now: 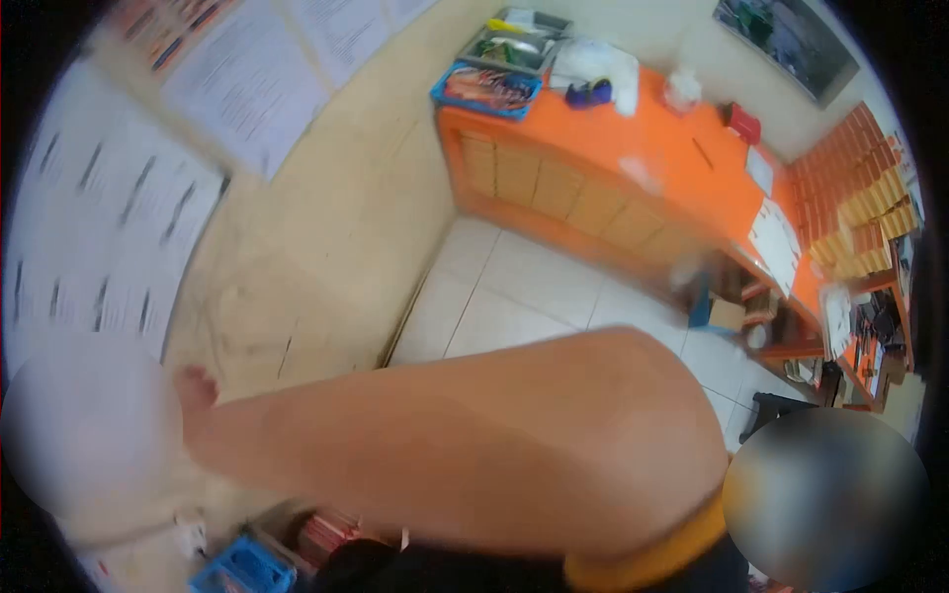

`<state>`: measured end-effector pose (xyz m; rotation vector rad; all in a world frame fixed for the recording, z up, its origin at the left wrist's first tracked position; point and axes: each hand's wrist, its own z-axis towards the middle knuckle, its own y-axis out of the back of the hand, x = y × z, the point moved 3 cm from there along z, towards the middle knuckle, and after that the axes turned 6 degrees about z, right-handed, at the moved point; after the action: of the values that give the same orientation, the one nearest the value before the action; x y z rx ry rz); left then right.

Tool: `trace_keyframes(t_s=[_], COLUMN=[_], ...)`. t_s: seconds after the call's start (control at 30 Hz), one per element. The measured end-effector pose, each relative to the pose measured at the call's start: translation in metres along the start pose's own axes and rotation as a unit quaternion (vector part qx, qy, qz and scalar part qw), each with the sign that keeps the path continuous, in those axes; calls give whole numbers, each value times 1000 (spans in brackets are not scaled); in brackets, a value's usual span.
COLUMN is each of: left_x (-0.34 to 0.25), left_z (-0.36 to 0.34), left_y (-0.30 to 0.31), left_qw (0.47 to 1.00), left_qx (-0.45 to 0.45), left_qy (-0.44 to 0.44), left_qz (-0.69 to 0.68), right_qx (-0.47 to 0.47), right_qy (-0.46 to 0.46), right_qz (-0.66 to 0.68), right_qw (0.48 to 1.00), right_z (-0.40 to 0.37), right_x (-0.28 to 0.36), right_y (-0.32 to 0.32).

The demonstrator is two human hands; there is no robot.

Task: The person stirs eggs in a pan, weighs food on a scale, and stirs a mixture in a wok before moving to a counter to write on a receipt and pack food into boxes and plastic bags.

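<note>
A bare arm (465,445) with an orange sleeve edge (643,563) stretches across the lower part of the view from right to left. It seems to belong to a person close by, whose blurred head is at the lower right. That person's hand (195,388) reaches the cream wall (336,217) at the left, next to a blurred patch; whether it holds anything cannot be seen. Neither my left hand nor my right hand shows.
An orange counter (633,148) stands at the back with a blue tray (484,89), grey trays (514,40) and small items. Printed sheets (247,79) hang on the wall. Shelves of orange boxes (850,188) fill the right. A blue crate (242,568) sits bottom left on the tiled floor (514,296).
</note>
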<state>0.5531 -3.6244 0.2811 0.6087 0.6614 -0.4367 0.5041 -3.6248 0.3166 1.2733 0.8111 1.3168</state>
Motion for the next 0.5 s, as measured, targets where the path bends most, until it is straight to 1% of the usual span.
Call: trace_keyframes(t_s=[0.03,0.07,0.1,0.13,0.17,0.2,0.23,0.27,0.3,0.33,0.37,0.4,0.43,0.47,0.5], left_x=[-12,-20,-24,-24,-24,-30,-34,-41,-56,-74,-47,-127,-215,-187,-173], left_z=[-1,-13,-33,-67,-102,-117,-112,-101,-71,-46,-37,-8,22,18,18], left_y=[-64,-130,-203,-286,-364,-439,-504,-556,-622,-699,-821,-825,-822,-914,-979], left_qw=[996,980,943,859,734,625,578,594,671,713,694,716,734,716,646], left_qx=[67,161,301,495,672,774,807,795,722,656,642,635,624,564,572], left_qy=[6,23,35,10,-41,-88,-117,-123,-154,-192,-319,-267,-216,-389,-506], left_qz=[-63,-111,-138,-126,-85,-52,-21,-8,-73,-158,-65,-110,-157,-134,-8], right_qx=[-31,-71,-118,-179,-252,-309,-380,-484,-510,-493,-454,-431,-384,-359,-300], right_qy=[-55,-109,-162,-219,-244,-310,-407,-482,-594,-701,-802,-861,-903,-922,-933], right_qz=[0,12,36,85,137,239,304,358,189,135,105,67,92,116,76], right_qw=[998,991,979,955,926,867,773,637,592,497,374,261,166,80,187], right_z=[-43,-93,-148,-210,-275,-340,-403,-470,-528,-583,-631,-657,-651,-662,-639], right_x=[-60,-118,-171,-226,-272,-314,-338,-344,-349,-342,-311,-262,-210,-153,-105], right_y=[8,14,20,17,10,5,-7,-80,-114,-160,-228,-290,-294,-384,-416])
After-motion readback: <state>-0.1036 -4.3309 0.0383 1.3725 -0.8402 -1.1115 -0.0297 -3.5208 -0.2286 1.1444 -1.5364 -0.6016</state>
